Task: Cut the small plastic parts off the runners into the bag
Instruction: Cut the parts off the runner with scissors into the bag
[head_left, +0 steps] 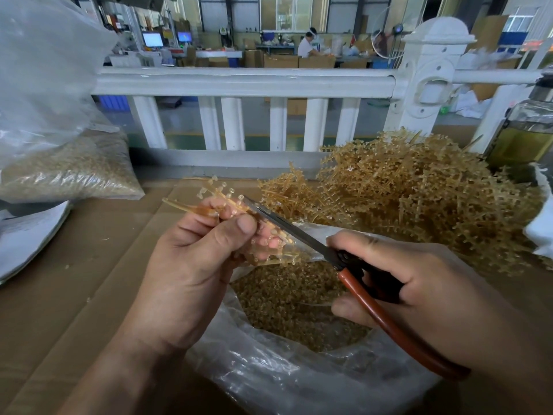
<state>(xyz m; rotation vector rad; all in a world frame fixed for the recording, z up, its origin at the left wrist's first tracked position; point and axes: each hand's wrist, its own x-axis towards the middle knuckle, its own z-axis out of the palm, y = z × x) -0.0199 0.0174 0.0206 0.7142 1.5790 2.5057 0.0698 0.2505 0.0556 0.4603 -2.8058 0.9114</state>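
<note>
Some runners pinched in left hand; right hand grips scissors over bag.

A person's left hand and right hand are bare, as are both forearms; the left thumbnail is cut short.

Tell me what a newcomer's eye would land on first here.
In the centre, the left hand grips a runner cluster while the right hand holds red-handled scissors against it, over an open bag of cut parts. Behind, to the right, lies a big tangled pile of tan runners.
</note>
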